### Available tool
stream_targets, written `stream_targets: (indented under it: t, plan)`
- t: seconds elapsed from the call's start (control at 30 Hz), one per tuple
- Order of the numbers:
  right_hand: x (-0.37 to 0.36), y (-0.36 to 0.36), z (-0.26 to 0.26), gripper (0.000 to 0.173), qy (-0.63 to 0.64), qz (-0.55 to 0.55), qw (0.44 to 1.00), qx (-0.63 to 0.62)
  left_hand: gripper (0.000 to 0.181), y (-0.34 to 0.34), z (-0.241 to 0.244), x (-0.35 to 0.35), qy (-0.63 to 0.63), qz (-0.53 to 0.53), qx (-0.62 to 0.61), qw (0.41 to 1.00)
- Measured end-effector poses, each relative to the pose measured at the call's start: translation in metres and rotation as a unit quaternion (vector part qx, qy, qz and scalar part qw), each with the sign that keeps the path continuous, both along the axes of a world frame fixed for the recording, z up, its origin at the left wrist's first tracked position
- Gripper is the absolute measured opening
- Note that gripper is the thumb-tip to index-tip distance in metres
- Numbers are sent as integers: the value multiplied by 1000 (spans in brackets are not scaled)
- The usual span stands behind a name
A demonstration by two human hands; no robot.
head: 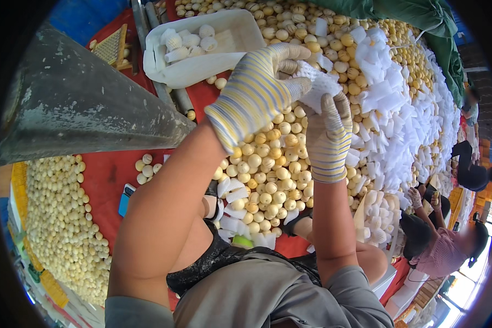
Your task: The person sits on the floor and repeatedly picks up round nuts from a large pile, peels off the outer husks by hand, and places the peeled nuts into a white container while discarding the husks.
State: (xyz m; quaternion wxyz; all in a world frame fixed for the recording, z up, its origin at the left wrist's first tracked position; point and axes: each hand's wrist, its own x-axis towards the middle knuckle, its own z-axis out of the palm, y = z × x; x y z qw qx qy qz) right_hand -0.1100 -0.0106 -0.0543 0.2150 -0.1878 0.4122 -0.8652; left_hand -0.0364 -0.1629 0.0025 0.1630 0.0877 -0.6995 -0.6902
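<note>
My left hand (pixel 256 84), in a striped knit glove, pinches a white foam net sleeve (pixel 317 84) between its thumb and curled fingers. From the right, my right hand (pixel 330 137), gloved alike, has its fingertips on the sleeve's lower edge. Whether a fruit is inside the sleeve is hidden. Beneath both hands spreads a heap of pale yellow striped pepino melons (pixel 270 186). Beyond my left hand lies a cut-open white plastic container (pixel 246 30) with several foam-netted fruits (pixel 188 41) in it. Loose foam sleeves (pixel 387 102) are piled to the right of my hands.
A thick grey metal post (pixel 90 102) slants in from the left. Red sheeting (pixel 102 184) covers the ground, with a blue phone (pixel 126 199) on it. More fruit (pixel 61 221) is heaped at left. Netted fruits (pixel 377 215) fill a container by my right arm. A gloved co-worker (pixel 440 250) sits at right.
</note>
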Motion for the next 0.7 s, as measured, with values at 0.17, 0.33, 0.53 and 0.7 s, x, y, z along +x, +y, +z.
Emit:
stream_targets:
  t: [0.17,0.33,0.53,0.7]
  plan:
    - [-3,-24,-24,33,-30,65,996,-56,53,-21,-7,12,12,-119,162,979]
    - [16,-63,-100,28,-32,113,989,95,30,-44,-19,25,-152,21,0,988]
    - [7,-80,-287,39,507,182,662,521,26,-31,0,30,-98,115,-24,988]
    - [28,-102,-278,46,521,343,464,629,29,-32,4,51,-132,129,28,982]
